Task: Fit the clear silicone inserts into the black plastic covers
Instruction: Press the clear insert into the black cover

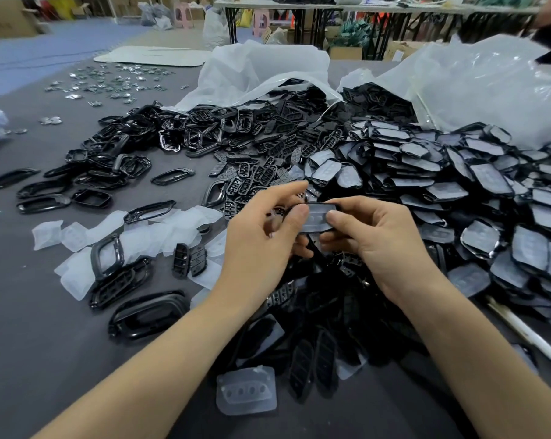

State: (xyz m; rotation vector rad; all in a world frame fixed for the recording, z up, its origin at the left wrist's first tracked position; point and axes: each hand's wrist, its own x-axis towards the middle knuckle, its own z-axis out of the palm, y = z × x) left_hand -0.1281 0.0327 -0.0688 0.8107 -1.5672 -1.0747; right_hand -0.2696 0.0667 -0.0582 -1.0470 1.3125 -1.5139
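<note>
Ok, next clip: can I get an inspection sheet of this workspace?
Surface: grey table, largely covered with parts.
Job's things: held cover with a clear insert in it; loose clear inserts near and left; fitted covers heaped right; empty black covers heaped centre.
Clutter: plastic bags; small metal pieces far left.
Hands: left hand and right hand both pinch the held cover.
Cables: nothing seen.
Surroundings: folding tables, boxes, pink stool behind.
</note>
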